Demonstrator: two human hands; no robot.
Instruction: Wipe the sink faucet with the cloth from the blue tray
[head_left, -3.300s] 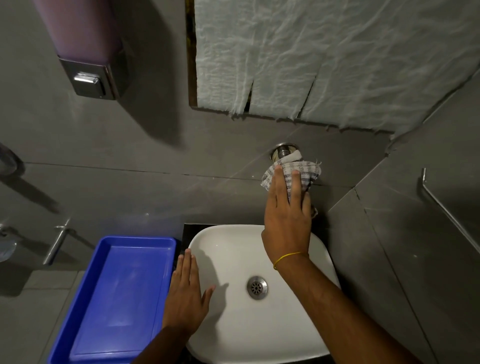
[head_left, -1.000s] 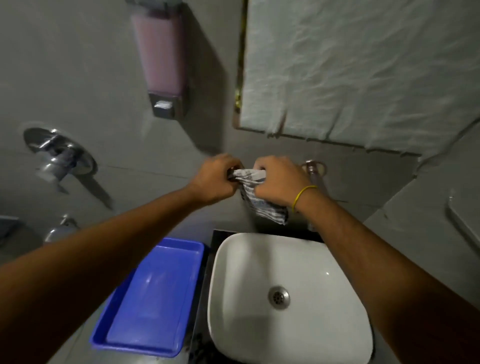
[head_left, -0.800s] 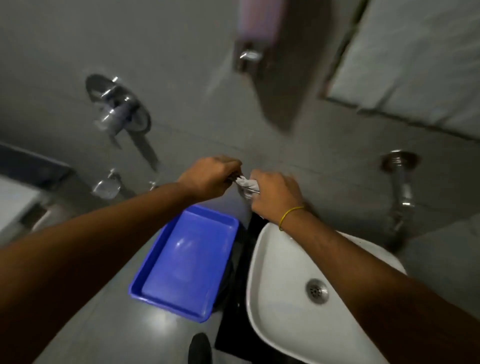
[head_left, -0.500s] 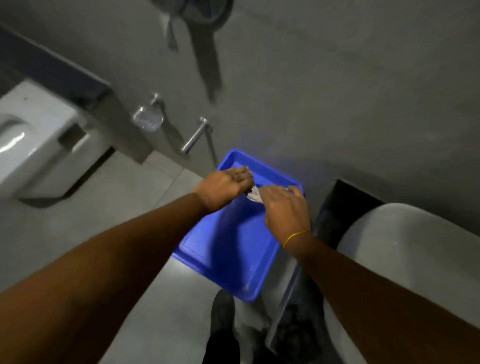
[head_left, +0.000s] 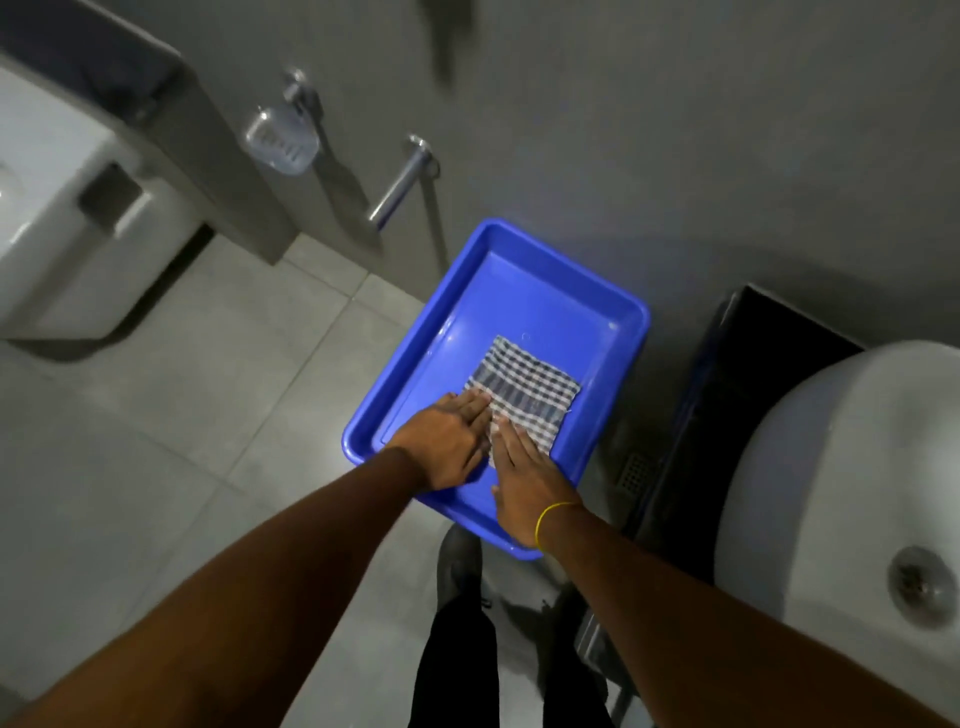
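A checked grey-and-white cloth (head_left: 527, 391) lies folded flat inside the blue tray (head_left: 524, 291), toward its right side. My left hand (head_left: 447, 447) rests flat with its fingertips on the cloth's near left edge. My right hand (head_left: 524, 478), with a yellow band at the wrist, lies flat beside it with its fingertips on the cloth's near edge. Neither hand grips the cloth. The white sink basin (head_left: 841, 499) with its drain (head_left: 922, 587) shows at the right edge. The faucet is out of view.
A black counter edge (head_left: 727, 415) stands between tray and basin. A white toilet (head_left: 57, 208) sits at the left. A soap dish (head_left: 280, 140) and a metal bar (head_left: 400, 184) stick out of the grey wall. Grey floor tiles and my legs (head_left: 457, 649) lie below.
Both hands carried the cloth from the faucet down and left to the blue tray and laid it flat there. The fingers have opened out onto it. The view swung left and down.
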